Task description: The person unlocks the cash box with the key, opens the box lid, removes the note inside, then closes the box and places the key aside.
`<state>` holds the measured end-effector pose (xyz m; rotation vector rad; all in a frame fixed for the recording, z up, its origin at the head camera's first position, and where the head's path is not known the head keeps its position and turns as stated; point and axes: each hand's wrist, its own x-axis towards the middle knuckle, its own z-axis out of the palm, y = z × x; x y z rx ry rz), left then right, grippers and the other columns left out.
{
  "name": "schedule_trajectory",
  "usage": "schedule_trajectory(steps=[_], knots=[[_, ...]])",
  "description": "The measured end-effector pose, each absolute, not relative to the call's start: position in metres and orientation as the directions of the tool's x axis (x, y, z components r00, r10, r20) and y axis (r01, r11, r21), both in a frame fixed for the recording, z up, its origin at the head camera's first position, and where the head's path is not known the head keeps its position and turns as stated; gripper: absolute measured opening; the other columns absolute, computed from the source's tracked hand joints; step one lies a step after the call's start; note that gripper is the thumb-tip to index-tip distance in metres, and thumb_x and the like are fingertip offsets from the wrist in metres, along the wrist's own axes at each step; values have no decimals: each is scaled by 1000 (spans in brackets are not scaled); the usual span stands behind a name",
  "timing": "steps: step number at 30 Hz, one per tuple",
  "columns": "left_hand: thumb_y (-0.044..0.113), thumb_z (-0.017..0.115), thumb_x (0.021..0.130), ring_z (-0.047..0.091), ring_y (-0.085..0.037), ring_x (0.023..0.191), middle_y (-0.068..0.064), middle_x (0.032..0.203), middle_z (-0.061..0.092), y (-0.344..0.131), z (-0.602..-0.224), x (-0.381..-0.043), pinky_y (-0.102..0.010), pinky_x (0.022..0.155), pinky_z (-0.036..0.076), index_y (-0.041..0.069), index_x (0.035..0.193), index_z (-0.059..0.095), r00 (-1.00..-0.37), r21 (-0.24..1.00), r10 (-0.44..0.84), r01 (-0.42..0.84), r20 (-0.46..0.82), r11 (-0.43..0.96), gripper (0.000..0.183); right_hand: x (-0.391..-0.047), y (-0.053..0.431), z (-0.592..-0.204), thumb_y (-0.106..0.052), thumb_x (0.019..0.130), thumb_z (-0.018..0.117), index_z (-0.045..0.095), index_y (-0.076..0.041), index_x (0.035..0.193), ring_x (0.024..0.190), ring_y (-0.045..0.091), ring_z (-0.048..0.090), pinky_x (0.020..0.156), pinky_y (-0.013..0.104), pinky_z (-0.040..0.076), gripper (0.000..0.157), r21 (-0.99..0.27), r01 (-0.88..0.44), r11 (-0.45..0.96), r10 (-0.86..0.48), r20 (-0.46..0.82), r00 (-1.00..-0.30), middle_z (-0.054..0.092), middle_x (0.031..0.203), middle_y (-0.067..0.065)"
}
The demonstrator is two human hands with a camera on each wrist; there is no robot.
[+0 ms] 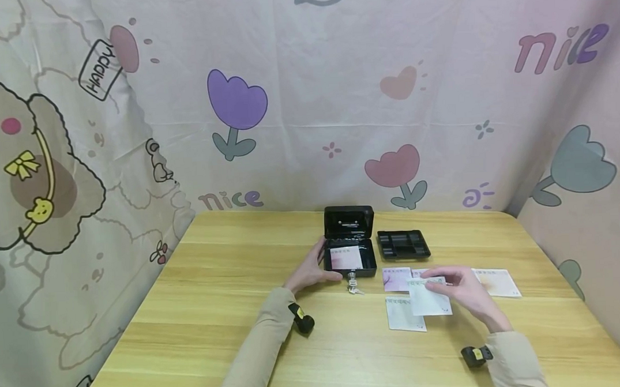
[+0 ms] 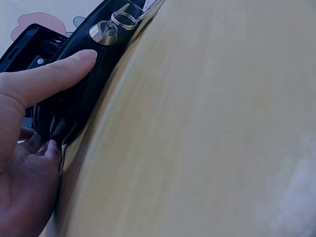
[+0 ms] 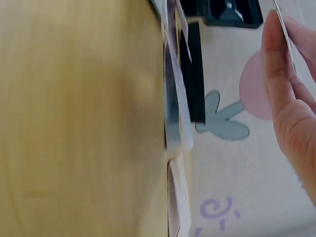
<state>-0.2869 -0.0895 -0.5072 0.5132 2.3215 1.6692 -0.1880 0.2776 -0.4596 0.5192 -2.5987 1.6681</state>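
My left hand [image 1: 313,269] grips the left side of a black cash box [image 1: 372,259], its thumb along the front wall in the left wrist view. The lid [image 1: 349,222] stands raised, and a paper note [image 1: 346,258] lies inside. A keyring with keys [image 1: 354,287] hangs from the front lock [image 2: 103,32]. With thumb and fingers my right hand [image 1: 462,291] pinches a greenish-white paper note [image 1: 430,299], lifted above the table in the right wrist view. Beneath and beside it lie another greenish note [image 1: 402,315] and a purple note [image 1: 395,278], with one more partly hidden.
A black compartment tray [image 1: 403,245] sits to the right of the cash box. An orange-tinted paper note [image 1: 498,282] lies beyond the right hand. The wooden table [image 1: 240,266] ends at a printed cloth backdrop [image 1: 295,102].
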Motion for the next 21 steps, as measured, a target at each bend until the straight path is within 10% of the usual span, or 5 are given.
schedule_trajectory(steps=[21], knots=[[15,89,72,16,-37,156,-18,171,2,-90,-505,-286,-46,129,18,3,162,3,-912,947,410,122,-11,299,125,-186,313,-469,-10,85,78,76,-1,102,98,-10,60,84,14,50,19,-815,-219,537,-290,65,-955,76,107,6]])
